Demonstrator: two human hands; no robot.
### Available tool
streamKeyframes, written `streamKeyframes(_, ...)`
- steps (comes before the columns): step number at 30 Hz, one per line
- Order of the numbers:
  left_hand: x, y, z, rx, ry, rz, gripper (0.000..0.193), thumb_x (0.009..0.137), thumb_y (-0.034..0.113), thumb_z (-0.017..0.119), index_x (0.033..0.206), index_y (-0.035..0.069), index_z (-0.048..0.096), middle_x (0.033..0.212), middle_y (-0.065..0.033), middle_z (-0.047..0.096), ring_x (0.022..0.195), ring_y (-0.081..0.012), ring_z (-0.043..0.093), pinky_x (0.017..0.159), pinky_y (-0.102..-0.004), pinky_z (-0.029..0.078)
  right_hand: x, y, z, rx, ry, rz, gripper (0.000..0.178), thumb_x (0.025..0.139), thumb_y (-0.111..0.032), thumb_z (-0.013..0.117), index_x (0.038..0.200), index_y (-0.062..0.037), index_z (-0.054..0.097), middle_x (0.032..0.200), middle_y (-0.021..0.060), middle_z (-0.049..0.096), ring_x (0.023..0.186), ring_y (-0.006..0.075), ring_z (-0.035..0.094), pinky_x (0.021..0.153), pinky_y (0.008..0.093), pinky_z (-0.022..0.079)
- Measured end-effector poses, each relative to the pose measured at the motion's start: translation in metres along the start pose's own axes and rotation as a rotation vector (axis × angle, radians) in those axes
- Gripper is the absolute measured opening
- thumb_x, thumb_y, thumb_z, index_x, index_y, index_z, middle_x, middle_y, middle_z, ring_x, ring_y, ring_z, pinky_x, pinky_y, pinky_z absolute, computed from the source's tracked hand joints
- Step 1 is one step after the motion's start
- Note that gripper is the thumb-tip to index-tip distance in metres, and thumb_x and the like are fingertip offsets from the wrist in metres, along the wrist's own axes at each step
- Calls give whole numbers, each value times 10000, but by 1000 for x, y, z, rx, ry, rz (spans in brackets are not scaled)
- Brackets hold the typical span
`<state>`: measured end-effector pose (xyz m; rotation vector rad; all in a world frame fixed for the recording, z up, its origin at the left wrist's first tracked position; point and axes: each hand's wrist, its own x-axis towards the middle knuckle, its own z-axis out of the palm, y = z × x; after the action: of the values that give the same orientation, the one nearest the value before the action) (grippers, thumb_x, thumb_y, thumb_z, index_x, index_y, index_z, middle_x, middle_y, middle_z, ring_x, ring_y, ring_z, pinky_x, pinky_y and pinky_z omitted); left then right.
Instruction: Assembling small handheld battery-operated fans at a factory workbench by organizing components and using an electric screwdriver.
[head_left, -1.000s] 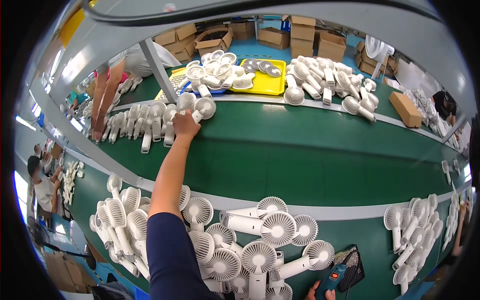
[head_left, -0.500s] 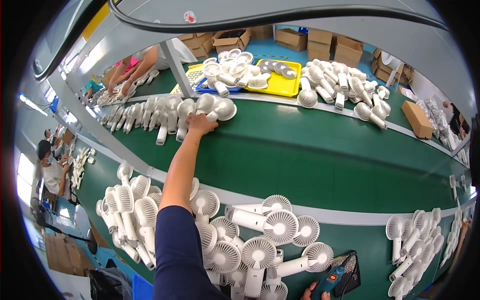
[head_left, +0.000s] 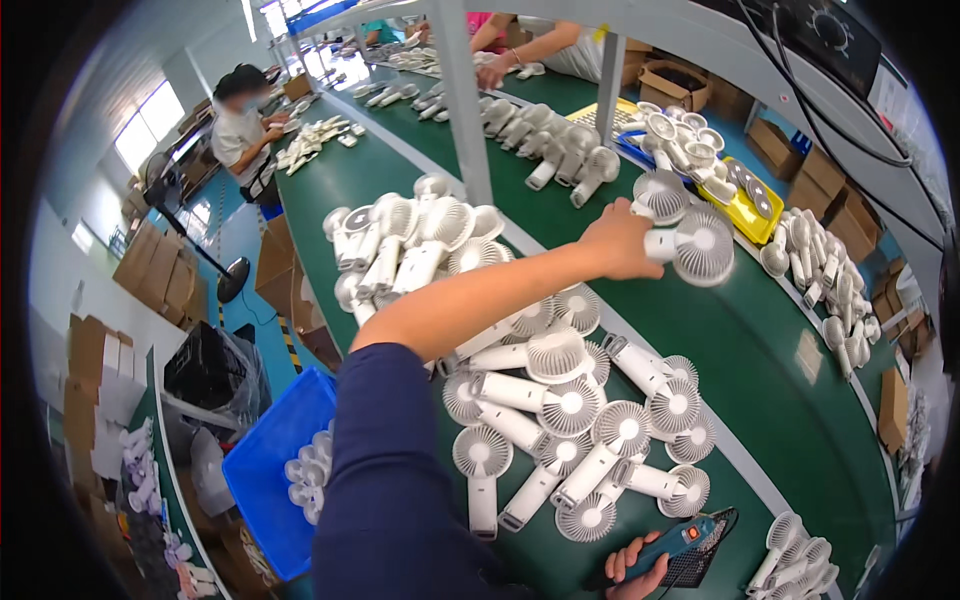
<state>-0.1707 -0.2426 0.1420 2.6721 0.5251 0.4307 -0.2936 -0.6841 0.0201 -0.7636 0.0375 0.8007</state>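
Observation:
My left hand reaches out over the green conveyor belt, its fingers closed round the handles of two white handheld fans. The nearer handheld fan has its round grille to the right of the hand; the other fan sits just behind it. At the lower edge, my right hand is wrapped round a teal electric screwdriver with a red switch. Below its front end lies a black mesh tray. Between my hands, a heap of white fans covers the green bench, many with grilles up.
A row of fans lies on the belt beyond a grey post. Across the belt are a yellow tray and more fans. A blue bin stands at lower left. Co-workers' hands handle parts at the far side.
My view has swung to the left. My left hand has lifted two fans from the end of the row and brought them away from it. The screwdriver stays in my right hand.

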Motion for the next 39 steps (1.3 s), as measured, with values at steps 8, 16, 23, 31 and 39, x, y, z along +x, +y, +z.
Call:
streamKeyframes(8, -224, -37, -85, -14, 416, -152, 484, 553, 309, 756, 948, 55, 639, 1135, -244, 461, 1028, -382, 497, 901, -433, 424, 4, 2, -17, 82, -70, -100, 383, 943, -439, 356, 1101, -95, 412, 667, 36, 409, 389, 108, 354, 363, 257, 342)
streamKeyframes(16, -263, -251, -151, 80, 538, -967, 593, 608, 434, 708, 1031, 25, 635, 1077, -271, 581, 1033, -397, 550, 867, -438, 459, 5, 7, -9, 114, -41, -69, 378, 922, -434, 401, 1088, -94, 409, 658, 44, 422, 388, 123, 372, 371, 272, 363)
streamKeyframes(23, -190, -321, -164, 141, 456, -1168, 699, 596, 508, 704, 1079, 10, 617, 1186, -260, 517, 1060, -376, 541, 890, -430, 452, -3, -2, 6, -22, 78, -13, 406, 888, -460, 416, 1061, -97, 472, 680, 39, 443, 420, 139, 351, 417, 272, 318)
streamKeyframes(31, -104, -384, -172, 358, 179, -1073, 693, 557, 458, 760, 1080, 24, 626, 1096, -170, 626, 1007, -277, 615, 857, -371, 481, -1, -2, 0, -183, 120, 47, 418, 881, -435, 465, 1122, -94, 447, 739, 40, 480, 455, 154, 418, 460, 296, 370)
streamKeyframes(39, -72, -373, -152, 114, -95, -1074, 742, 686, 574, 664, 952, -119, 632, 957, -198, 647, 887, -282, 624, 779, -351, 469, -5, 2, 10, -193, 175, -78, 447, 892, -423, 477, 1149, -60, 433, 756, 62, 479, 468, 163, 427, 459, 311, 389)
